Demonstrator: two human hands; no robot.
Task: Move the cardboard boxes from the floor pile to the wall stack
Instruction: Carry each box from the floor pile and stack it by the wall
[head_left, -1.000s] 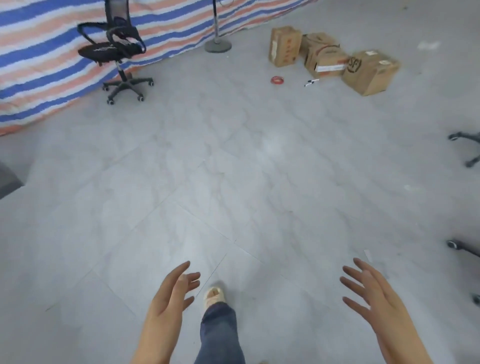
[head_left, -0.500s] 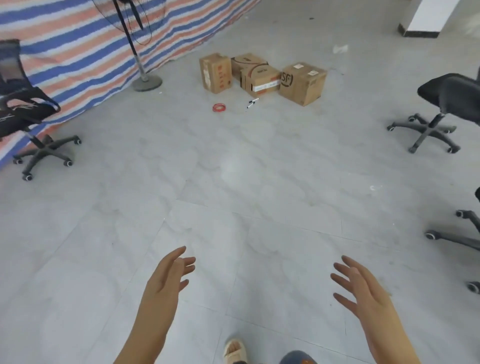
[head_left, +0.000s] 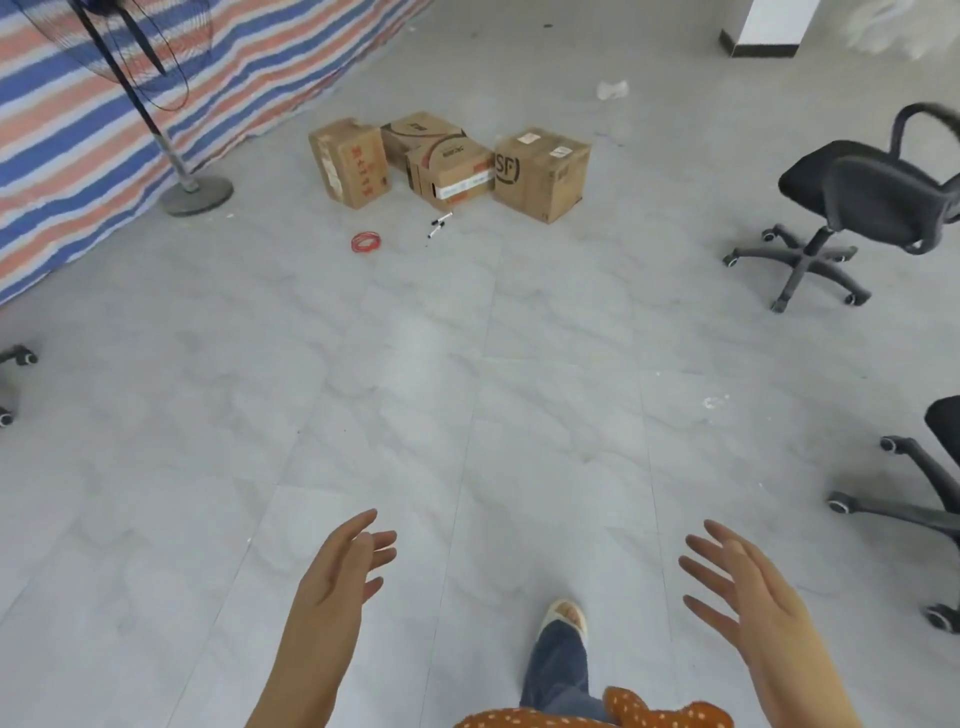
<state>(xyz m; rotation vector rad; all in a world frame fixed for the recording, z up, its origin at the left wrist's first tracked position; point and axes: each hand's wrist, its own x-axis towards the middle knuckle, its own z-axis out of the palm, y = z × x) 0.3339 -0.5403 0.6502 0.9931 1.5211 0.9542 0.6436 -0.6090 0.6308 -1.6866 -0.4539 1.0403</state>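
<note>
Several cardboard boxes sit together on the grey tiled floor ahead: a tall box with red print at the left, two boxes with curved dark markings in the middle, and a box marked SF at the right. My left hand and my right hand are held out low in front of me, palms facing each other, fingers straight, holding nothing. Both hands are far from the boxes.
A striped tarpaulin covers the left wall, with a standing fan before it. Black office chairs stand at the right, another chair's wheels below. A red coil and markers lie near the boxes. My foot steps forward.
The view has swung and moved toward the boxes, which now look larger and nearer the centre. Both hands stay open and held out; my right foot has stepped forward.
</note>
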